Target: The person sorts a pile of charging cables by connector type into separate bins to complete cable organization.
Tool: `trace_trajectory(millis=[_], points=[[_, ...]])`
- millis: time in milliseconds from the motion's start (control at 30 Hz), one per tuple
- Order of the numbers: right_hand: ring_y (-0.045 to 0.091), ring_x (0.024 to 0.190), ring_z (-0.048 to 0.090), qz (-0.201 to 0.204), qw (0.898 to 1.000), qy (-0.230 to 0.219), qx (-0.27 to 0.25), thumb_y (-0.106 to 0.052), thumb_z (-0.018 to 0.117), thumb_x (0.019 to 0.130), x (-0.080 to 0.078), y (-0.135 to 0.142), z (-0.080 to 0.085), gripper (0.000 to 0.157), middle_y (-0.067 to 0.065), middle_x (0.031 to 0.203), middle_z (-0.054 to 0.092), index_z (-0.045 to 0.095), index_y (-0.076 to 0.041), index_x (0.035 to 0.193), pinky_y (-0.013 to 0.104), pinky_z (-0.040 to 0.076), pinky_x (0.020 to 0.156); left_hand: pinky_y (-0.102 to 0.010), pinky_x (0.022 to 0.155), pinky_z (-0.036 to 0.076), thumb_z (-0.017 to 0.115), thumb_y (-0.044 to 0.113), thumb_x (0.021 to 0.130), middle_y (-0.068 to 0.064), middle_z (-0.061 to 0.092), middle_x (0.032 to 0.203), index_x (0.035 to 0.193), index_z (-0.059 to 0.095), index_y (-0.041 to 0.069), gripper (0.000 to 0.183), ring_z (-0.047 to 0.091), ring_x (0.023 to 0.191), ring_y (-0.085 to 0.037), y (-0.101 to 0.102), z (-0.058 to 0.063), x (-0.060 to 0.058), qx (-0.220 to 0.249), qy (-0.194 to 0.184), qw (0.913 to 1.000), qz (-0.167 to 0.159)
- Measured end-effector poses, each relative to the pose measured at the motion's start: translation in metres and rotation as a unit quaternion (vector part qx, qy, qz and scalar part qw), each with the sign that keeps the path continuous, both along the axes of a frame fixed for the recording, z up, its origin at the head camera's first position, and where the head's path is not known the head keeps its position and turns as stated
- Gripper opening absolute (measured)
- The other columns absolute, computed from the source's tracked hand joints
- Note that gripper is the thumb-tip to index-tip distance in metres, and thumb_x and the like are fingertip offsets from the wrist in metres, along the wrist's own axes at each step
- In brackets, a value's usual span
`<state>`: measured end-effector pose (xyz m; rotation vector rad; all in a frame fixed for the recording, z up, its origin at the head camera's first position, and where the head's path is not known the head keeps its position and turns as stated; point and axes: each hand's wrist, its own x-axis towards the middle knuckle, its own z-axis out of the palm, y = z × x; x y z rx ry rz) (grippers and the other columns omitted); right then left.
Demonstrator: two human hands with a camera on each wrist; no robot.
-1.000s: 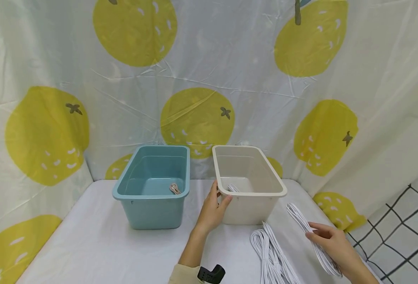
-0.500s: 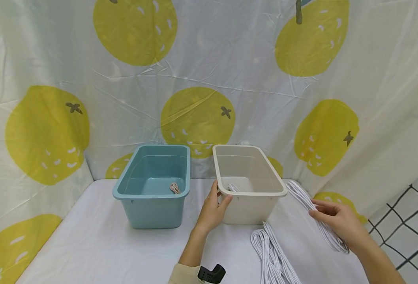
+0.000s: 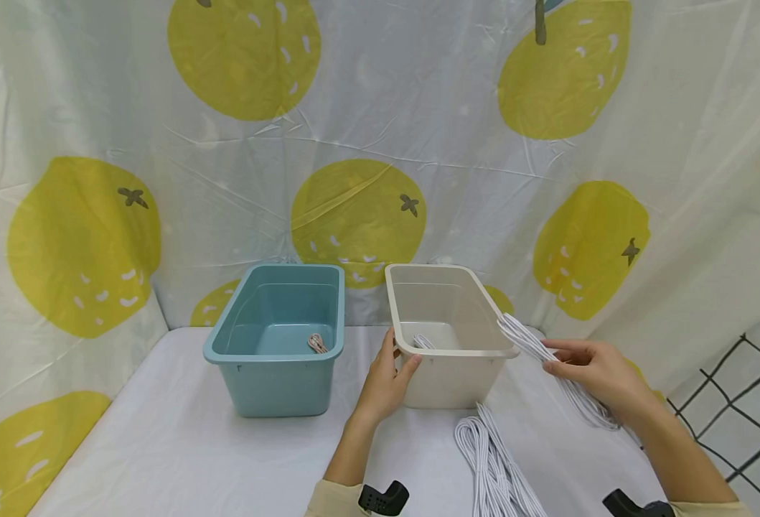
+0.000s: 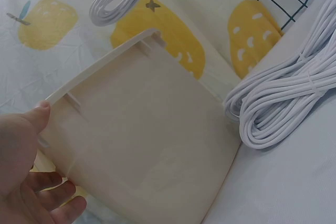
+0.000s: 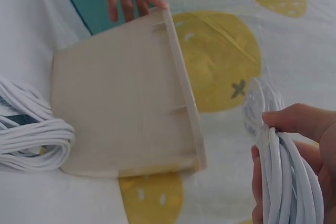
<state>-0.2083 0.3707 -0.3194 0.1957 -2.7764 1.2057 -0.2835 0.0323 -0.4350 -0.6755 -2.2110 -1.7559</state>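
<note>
In the head view, my left hand (image 3: pixel 382 384) grips the front left corner of a beige plastic bin (image 3: pixel 453 380), thumb at the rim and fingers along the side. My right hand (image 3: pixel 602 379) pinches a long looped bundle of white cable (image 3: pixel 523 339) between thumb and fingers. The bundle's far end is raised beside the bin's right rim; whether it touches cannot be told. A small white coil (image 3: pixel 423 342) lies inside the bin, partly hidden by the front rim. More white cable bundles (image 4: pixel 294 87) lie on the table in front of the bin.
A blue-green bin (image 3: pixel 283 386) stands to the left, with a small tan cord bundle (image 3: pixel 317 343) inside. White cloth (image 3: pixel 179 431) covers the table. A lemon-print curtain (image 3: pixel 457 93) hangs behind, and a dark wire grid (image 3: pixel 731 402) stands at the right edge.
My right hand has lifted the white cable bundle and carried it up and then leftward, toward the beige bin's right rim. The left hand stays on the bin.
</note>
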Motion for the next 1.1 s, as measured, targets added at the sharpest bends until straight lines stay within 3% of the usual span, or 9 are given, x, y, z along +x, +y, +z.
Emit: trace_trajectory(millis=[200,400,667,833,1000,1100], points=[[0.022,0.084,0.064,0.025,0.999,-0.012,-0.015,-0.022,0.078,0.095,-0.011,-0.006,0.011,0.059,0.013,0.106,0.070,0.057,0.005,0.143,0.030,0.056,0.069,-0.064,0.099,0.048,0.059,0.036,0.107,-0.019,0.042,0.156,0.162,0.025,0.012,0.069,0.048,0.137,-0.042,0.000,-0.001,-0.001,-0.002,0.002,1.0000,0.000],[0.024,0.088,0.059,0.032,0.999,0.001,0.028,-0.027,0.081,0.093,-0.025,-0.017,0.023,0.057,0.010,0.102,0.068,0.063,0.001,0.139,0.029,0.053,0.070,-0.063,0.099,0.049,0.059,0.036,0.107,-0.019,0.042,0.156,0.163,0.024,0.011,0.070,0.048,0.137,-0.042,0.000,0.000,0.000,-0.007,0.001,1.0000,0.004],[0.022,0.079,0.057,0.059,0.996,0.018,0.064,-0.023,0.082,0.091,-0.053,-0.044,0.041,0.052,0.006,0.092,0.068,0.067,0.004,0.133,0.028,0.050,0.065,-0.064,0.098,0.049,0.058,0.037,0.107,-0.021,0.041,0.156,0.162,0.023,0.009,0.071,0.048,0.137,-0.043,-0.001,-0.001,-0.001,-0.005,0.005,1.0000,-0.002],[0.022,0.085,0.061,0.065,0.994,0.011,0.084,-0.028,0.082,0.091,-0.071,-0.062,0.046,0.053,0.008,0.101,0.071,0.068,0.000,0.134,0.031,0.052,0.070,-0.063,0.098,0.049,0.058,0.038,0.107,-0.020,0.041,0.156,0.163,0.024,0.011,0.071,0.048,0.137,-0.042,-0.002,-0.001,-0.001,-0.006,0.002,1.0000,0.001],[0.031,0.106,0.066,0.065,0.995,-0.001,0.073,-0.030,0.078,0.094,-0.091,-0.071,0.044,0.053,0.020,0.121,0.070,0.066,-0.003,0.138,0.041,0.053,0.088,-0.064,0.099,0.048,0.059,0.036,0.107,-0.020,0.041,0.156,0.163,0.023,0.011,0.071,0.047,0.137,-0.042,-0.003,-0.002,-0.002,-0.001,0.002,1.0000,-0.002],[0.037,0.113,0.063,0.062,0.996,-0.002,0.068,-0.027,0.077,0.094,-0.104,-0.076,0.042,0.052,0.024,0.124,0.068,0.066,-0.002,0.138,0.047,0.051,0.094,-0.064,0.099,0.048,0.058,0.036,0.107,-0.019,0.041,0.156,0.163,0.023,0.011,0.071,0.047,0.138,-0.041,-0.002,-0.002,-0.003,-0.001,0.006,1.0000,-0.004]])
